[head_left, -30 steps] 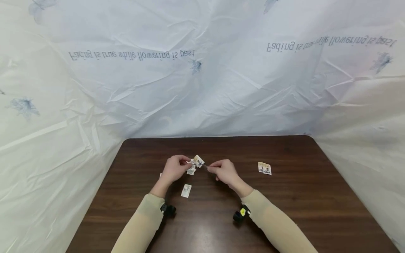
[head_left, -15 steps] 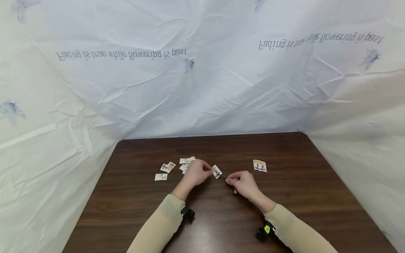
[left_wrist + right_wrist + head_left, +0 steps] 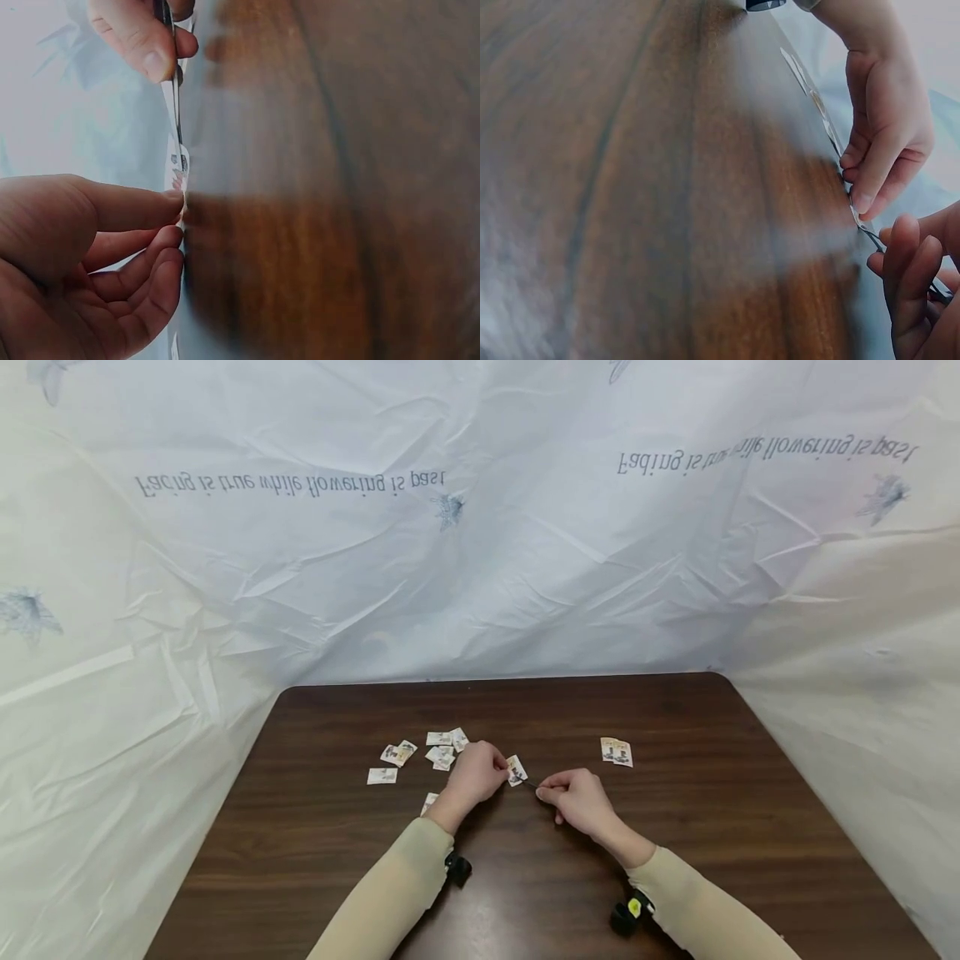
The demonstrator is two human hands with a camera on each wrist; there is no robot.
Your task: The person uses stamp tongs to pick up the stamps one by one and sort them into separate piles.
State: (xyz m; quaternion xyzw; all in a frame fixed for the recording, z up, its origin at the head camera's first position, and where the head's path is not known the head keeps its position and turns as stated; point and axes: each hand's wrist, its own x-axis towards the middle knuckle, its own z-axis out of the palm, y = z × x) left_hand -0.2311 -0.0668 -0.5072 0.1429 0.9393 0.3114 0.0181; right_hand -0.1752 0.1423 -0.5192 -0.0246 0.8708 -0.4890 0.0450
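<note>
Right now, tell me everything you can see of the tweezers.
The tweezers are slim and look metallic, with two narrow arms tapering toward a fine tip. The right hand holds them between thumb and fingers, above the brown tabletop. They point toward the person's left, their tip at the small printed card. Whether the tip clamps the card or merely touches it cannot be told.

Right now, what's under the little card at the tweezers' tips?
Brown table shows beside the card, and the left hand pinches one edge. Straight underneath, the card covers everything, so I can't tell.
</note>
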